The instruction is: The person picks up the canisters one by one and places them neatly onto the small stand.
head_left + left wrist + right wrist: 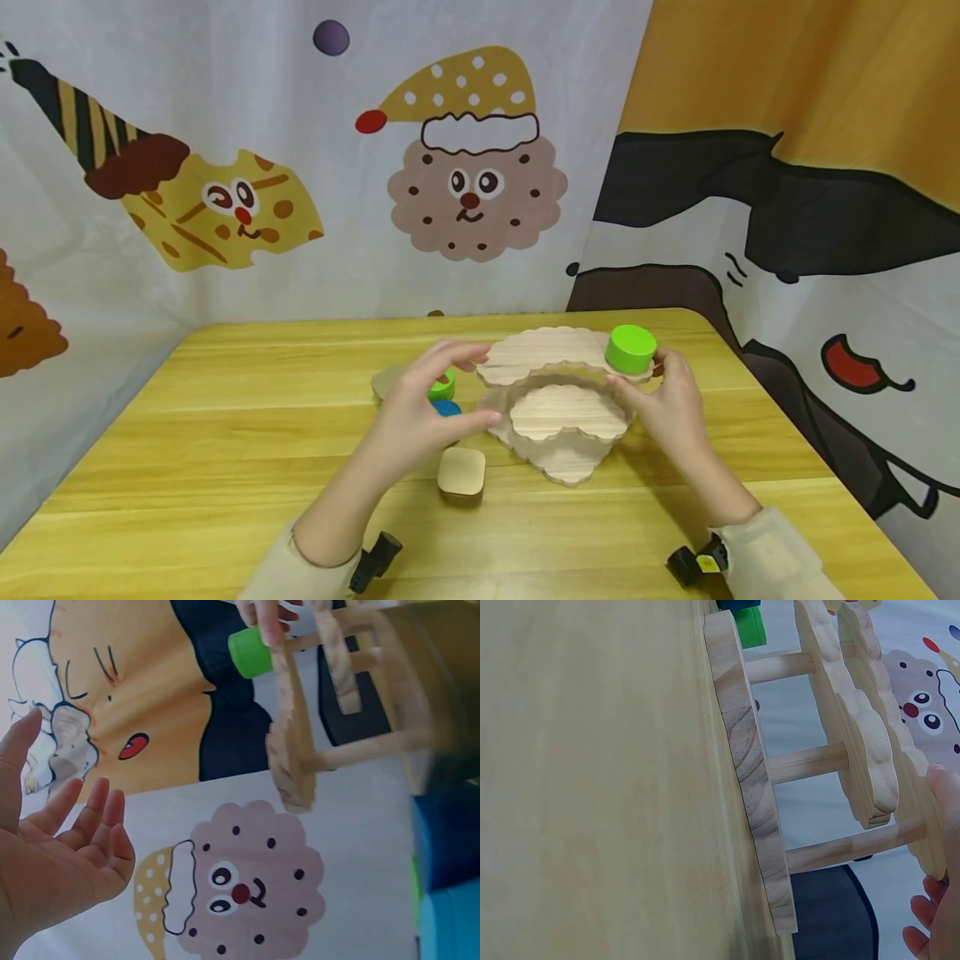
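Note:
A pale wooden tiered stand [543, 346] with scalloped tiers stands on the table, its levels joined by round posts [810, 761]. A green cylinder block [632, 350] sits upright on the right end of its top tier. My right hand [675, 408] grips that same end, thumb at the tier's front edge and fingers behind, beside the cylinder. Apart from the stand's left end, my left hand [416, 404] is raised with spread fingers; in the left wrist view its palm [67, 877] holds nothing.
Left of the stand, partly hidden by my left hand, are another green block [446, 387] and a blue block [447, 408]. Nearer me lies a square-topped wooden block [461, 472]. A tan piece [382, 382] shows behind the left hand. A printed curtain [300, 108] hangs behind the table.

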The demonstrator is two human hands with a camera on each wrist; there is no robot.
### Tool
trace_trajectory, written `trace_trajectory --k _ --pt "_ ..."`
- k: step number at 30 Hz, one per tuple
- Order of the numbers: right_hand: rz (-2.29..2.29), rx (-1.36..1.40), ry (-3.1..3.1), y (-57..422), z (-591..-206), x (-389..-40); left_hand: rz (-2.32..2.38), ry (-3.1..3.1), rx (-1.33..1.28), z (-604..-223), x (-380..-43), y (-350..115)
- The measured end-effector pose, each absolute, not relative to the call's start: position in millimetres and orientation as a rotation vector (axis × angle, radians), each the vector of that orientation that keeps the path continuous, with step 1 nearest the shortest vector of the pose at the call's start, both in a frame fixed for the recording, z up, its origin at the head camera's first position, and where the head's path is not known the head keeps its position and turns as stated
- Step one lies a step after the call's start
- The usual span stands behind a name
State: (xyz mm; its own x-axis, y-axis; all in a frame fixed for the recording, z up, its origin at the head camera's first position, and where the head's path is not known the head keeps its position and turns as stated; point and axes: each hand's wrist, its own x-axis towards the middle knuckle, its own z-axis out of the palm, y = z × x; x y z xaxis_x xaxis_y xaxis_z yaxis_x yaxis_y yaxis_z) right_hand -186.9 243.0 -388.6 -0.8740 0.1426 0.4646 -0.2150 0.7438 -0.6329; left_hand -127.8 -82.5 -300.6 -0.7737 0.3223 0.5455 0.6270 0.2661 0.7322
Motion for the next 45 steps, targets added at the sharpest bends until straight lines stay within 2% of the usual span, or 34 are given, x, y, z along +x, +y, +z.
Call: trace_trajectory --k 11,22,45 --pt "0.975 0.049 -2.453 242.0 -389.8 -188.4 -1.504 -2.459 -0.881 -323.6 -126.1 -106.9" --pt "0.977 0.048 -2.452 241.6 -388.9 -187.9 -1.451 -2.611 -1.006 -347.5 -128.9 -121.7" --pt "0.982 0.048 -2.445 242.4 -388.3 -187.1 -1.451 -2.829 -1.106 -388.0 -138.6 -131.3"
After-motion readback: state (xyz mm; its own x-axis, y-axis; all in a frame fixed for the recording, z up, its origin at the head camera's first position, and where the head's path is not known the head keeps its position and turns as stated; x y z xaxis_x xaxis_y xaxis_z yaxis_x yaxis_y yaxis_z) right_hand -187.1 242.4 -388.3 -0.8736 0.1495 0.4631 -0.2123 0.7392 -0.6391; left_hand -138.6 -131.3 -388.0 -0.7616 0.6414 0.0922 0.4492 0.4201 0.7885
